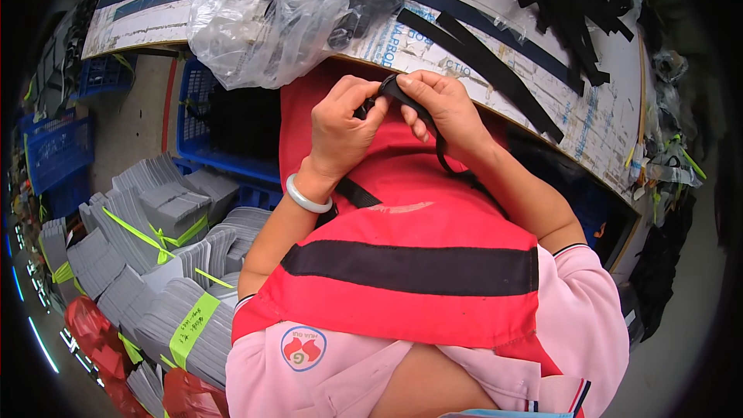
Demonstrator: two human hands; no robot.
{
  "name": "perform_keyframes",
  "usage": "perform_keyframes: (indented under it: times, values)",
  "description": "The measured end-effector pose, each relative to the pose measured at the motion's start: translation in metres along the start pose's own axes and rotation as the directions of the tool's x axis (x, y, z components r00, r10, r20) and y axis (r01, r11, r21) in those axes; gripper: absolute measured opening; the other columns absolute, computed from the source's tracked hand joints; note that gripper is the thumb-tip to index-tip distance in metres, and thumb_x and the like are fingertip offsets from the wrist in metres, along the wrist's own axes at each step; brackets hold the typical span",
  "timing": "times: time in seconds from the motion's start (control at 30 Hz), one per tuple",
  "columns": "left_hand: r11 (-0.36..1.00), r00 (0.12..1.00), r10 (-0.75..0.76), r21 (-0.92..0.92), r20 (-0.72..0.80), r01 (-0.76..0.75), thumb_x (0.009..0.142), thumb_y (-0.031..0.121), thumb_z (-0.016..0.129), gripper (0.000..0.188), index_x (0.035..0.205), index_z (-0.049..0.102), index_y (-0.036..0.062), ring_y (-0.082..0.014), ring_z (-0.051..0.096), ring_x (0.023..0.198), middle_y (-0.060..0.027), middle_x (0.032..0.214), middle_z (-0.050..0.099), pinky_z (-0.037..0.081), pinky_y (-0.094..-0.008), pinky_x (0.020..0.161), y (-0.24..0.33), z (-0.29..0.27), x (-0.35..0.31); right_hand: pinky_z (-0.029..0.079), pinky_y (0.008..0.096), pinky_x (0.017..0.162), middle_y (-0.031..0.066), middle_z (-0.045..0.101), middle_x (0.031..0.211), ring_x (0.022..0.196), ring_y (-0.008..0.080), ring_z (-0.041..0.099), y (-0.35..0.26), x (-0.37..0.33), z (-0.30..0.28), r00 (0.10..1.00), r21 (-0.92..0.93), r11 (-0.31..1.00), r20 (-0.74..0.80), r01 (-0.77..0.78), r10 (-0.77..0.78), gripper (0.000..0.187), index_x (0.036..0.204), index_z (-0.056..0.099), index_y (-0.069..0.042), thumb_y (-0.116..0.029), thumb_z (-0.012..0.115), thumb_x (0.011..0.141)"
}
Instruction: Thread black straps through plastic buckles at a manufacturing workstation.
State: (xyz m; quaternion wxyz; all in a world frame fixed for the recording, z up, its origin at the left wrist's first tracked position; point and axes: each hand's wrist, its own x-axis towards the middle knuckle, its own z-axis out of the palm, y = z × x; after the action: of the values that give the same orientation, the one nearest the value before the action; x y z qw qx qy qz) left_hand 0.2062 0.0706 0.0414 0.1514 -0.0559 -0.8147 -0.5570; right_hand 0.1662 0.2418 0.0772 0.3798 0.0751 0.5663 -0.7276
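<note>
Above my red apron [410,224], my two hands meet at a black webbing strap [409,99]. My left hand [340,124] is closed, thumb and fingertips pinching a small dark piece at the strap's end; its shape is mostly hidden by the fingers. My right hand [455,112] grips the strap's folded part, with the thumb pressed on top and the fingers curled beneath. From there a thinner black length hangs down past my right wrist toward my lap. On my left wrist sits a pale bangle [308,195].
Clear plastic bags [263,23] with black parts lie on the worn table [596,120] ahead. Loose black straps [487,70] rest there, and more are heaped [569,15] at the right. Left of me stand a blue crate [190,120] and bundled grey sheets [174,310] tied with yellow-green ribbon.
</note>
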Motion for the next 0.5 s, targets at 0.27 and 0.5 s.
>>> perform_keyframes:
  times: [0.27, 0.5]
  values:
    - [0.997, 0.997, 0.075, 0.001, -0.021, -0.075, 0.077, -0.005, 0.072, 0.015, 0.091, 0.067, -0.0011, -0.0127, 0.059, 0.069, -0.0067, 0.079, 0.063, 0.046, -0.0243, 0.058, -0.002, -0.001, -0.006, 0.046, 0.0186, 0.052, 0.0029, 0.060, 0.075, 0.059, 0.0070, 0.056, 0.014, 0.009, 0.005, 0.988, 0.083, 0.985, 0.018, 0.152, -0.154, 0.033, 0.124, 0.052, -0.002, -0.026, 0.054, 0.100]
    - [0.155, 0.625, -0.624, -0.709, 0.470, 0.688, 0.089, 0.014, 0.069, 0.022, 0.105, 0.066, -0.0004, -0.0051, 0.047, 0.057, -0.0001, 0.084, 0.062, 0.036, -0.0176, 0.049, -0.015, -0.011, -0.008, 0.047, 0.0207, 0.072, 0.0027, 0.059, 0.088, 0.080, 0.0100, 0.058, 0.021, 0.023, -0.008, 0.973, -0.158, 0.960, 0.061, 0.232, -0.224, 0.021, 0.111, 0.062, -0.001, -0.016, 0.059, 0.096]
